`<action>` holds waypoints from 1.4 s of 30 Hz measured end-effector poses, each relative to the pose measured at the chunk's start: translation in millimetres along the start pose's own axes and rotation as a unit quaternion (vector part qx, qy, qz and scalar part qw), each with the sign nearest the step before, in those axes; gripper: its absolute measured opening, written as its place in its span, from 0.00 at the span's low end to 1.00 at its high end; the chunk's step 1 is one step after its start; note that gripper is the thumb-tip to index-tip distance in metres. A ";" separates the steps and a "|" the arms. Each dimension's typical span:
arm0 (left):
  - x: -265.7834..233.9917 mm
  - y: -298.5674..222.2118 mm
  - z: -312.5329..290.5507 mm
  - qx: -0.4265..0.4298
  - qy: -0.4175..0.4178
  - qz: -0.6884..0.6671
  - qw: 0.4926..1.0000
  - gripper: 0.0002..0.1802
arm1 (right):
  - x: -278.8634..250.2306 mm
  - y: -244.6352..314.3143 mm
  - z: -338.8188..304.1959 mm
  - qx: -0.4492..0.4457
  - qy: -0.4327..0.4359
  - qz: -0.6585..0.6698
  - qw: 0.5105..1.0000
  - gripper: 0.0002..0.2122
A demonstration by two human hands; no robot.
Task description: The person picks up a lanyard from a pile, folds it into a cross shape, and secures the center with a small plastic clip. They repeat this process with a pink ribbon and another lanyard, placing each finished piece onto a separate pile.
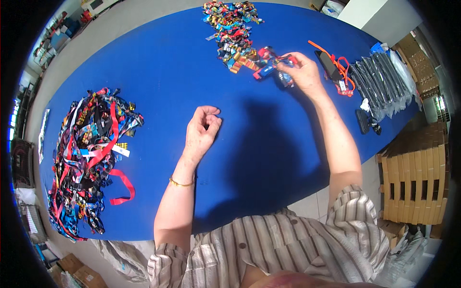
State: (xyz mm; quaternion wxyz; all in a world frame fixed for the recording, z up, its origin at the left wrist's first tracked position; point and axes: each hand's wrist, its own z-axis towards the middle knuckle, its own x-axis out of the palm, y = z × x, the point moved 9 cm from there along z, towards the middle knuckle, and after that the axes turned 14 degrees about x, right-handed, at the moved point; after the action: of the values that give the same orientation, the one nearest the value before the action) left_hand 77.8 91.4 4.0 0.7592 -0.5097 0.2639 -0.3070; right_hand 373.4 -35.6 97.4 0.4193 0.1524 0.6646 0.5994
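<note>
My right hand [305, 74] is reached out to the far right of the middle, its fingers closed on a folded printed fabric strap [274, 65] in red, blue and black. This strap is beside the near end of a long pile of folded patterned straps [234, 36]. Nearer to me, my left hand [203, 128] is held over the blue tabletop [163, 86] with curled fingers, and nothing shows in it. A large tangled heap of long printed straps [89, 158] lies at the left, with red ones trailing toward the middle.
A dark phone [327, 65] lies at the right beside an orange-red strap [346, 72]. Next to them is a row of dark plastic-wrapped packs [382, 81]. A small black object [361, 121] is near the table's right edge. Stacked brown cardboard [415, 180] stands beyond that edge.
</note>
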 end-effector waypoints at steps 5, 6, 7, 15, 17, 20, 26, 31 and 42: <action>-2.0 -1.5 0.6 -0.011 -0.005 0.033 0.999 0.11 | -39.5 -19.1 62.0 0.036 -0.057 -0.049 0.996 0.13; -2.0 -1.5 0.2 -0.004 -0.004 0.038 0.999 0.10 | -43.6 -21.8 74.8 0.038 -0.064 -0.021 0.997 0.12; -2.2 -2.1 0.1 0.003 -0.003 0.044 0.999 0.10 | -46.9 -30.0 93.7 0.044 -0.056 -0.008 0.997 0.12; 2.1 -3.8 -0.8 0.012 0.017 0.109 0.994 0.07 | -49.3 -60.5 202.3 0.053 -0.119 0.035 0.991 0.13; 2.8 -5.4 -0.5 0.022 0.021 0.127 0.991 0.07 | -44.4 -64.0 224.2 0.061 -0.139 0.009 0.988 0.13; 2.1 -10.2 0.7 0.032 0.011 0.138 0.990 0.08 | -24.7 -63.4 247.1 0.058 -0.108 0.019 0.992 0.13; 7.8 -28.9 9.8 0.058 0.041 0.183 0.981 0.08 | 17.5 -50.6 278.5 0.031 0.123 0.122 0.984 0.11; 14.0 -31.2 11.2 0.090 0.073 0.194 0.974 0.06 | 16.9 -75.7 321.1 0.081 0.139 0.182 0.970 0.09; 15.1 -30.8 14.5 0.081 0.080 0.198 0.974 0.09 | 47.7 -55.3 316.5 0.074 0.311 0.205 0.925 0.13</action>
State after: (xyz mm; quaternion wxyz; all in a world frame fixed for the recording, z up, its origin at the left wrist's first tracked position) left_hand 92.2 80.2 36.4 0.8201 -0.3582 0.3936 -0.2104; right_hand 595.5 196.8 50.6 0.0467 0.1220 0.7584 0.6385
